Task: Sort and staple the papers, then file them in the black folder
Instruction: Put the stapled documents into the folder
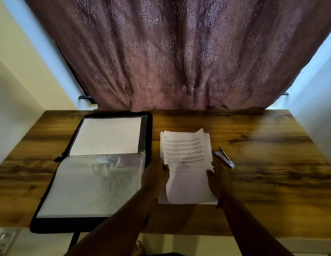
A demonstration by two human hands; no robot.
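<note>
Papers (186, 156): both hands, left hand (157, 174) and right hand (217, 179), pinching stack mid-desk (272, 145); sorting underway; stapler (225, 157) untouched; black folder (149, 137) lying open at left edge, awaiting filing.

You're at a wooden desk (262, 145), dark walnut-look grain, pushed up against a window. A mauve curtain (179, 52) with an embossed floral pattern hangs down to the desk's far edge, and daylight leaks in at both its sides. Cream walls (22, 80) close in left and right. There's a white wall socket (3, 242) low on your left, with a black desk leg (74, 241) just beside it.
</note>
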